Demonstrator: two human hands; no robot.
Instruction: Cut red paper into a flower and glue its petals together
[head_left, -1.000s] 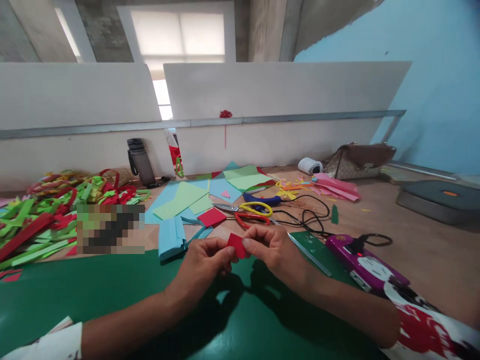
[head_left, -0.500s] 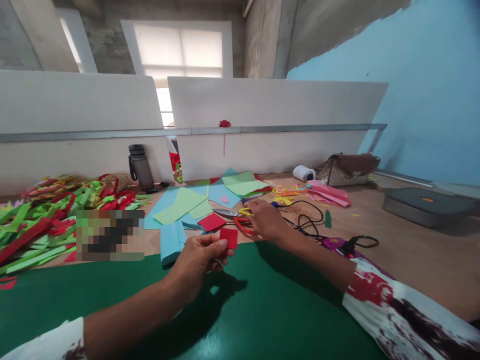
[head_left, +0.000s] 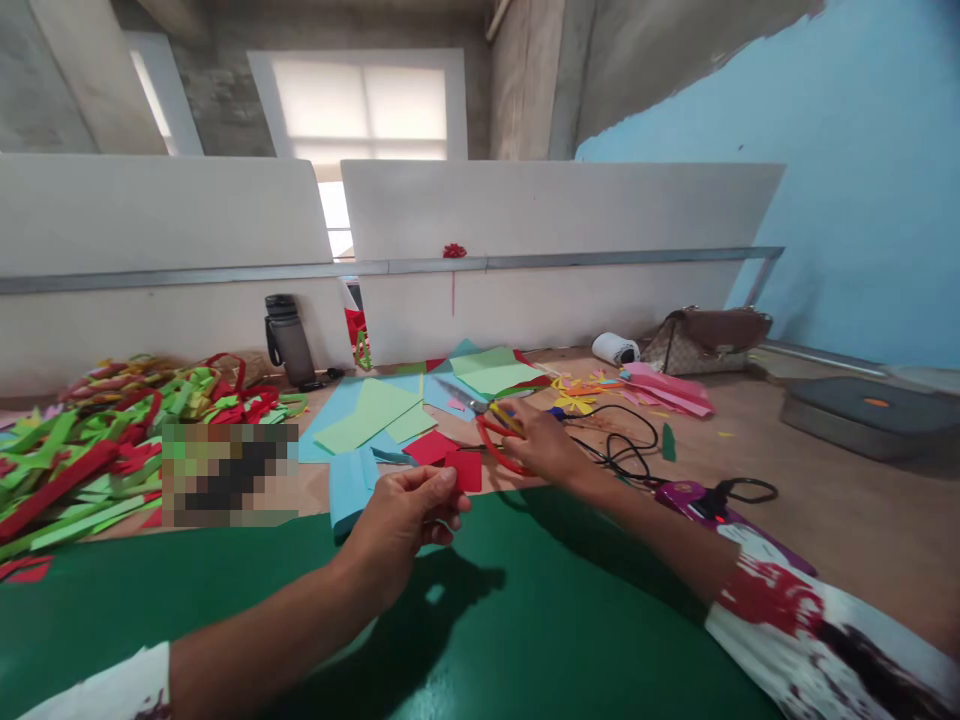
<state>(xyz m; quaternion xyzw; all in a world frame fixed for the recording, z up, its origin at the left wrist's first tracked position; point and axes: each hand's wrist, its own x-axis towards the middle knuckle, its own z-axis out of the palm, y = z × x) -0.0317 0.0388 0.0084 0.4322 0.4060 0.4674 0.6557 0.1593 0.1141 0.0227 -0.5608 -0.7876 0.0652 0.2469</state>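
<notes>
My left hand (head_left: 409,520) is closed in a pinch on a small red paper square (head_left: 466,471), held above the front edge of the green surface (head_left: 570,600). My right hand (head_left: 544,440) is closed around the handles of scissors (head_left: 469,400), whose orange and yellow grips show beside the fingers. The blades point up and left over the paper sheets, and some of the handle is hidden by the hand. Just behind the red square lies another red paper piece (head_left: 430,448). A blue folded paper packet (head_left: 352,490) is left of my left hand.
Green and blue paper sheets (head_left: 371,415) lie behind the hands. At left is a heap of cut paper strips (head_left: 112,450) near a grey bottle (head_left: 289,345). Rightward are a black cable (head_left: 615,445), a purple power strip (head_left: 686,497), a handbag (head_left: 705,340) and a grey case (head_left: 862,415).
My right hand has lifted the scissors, and their blades now tilt upward to the left. My left hand keeps the red square in nearly the same place. The view has shifted slightly.
</notes>
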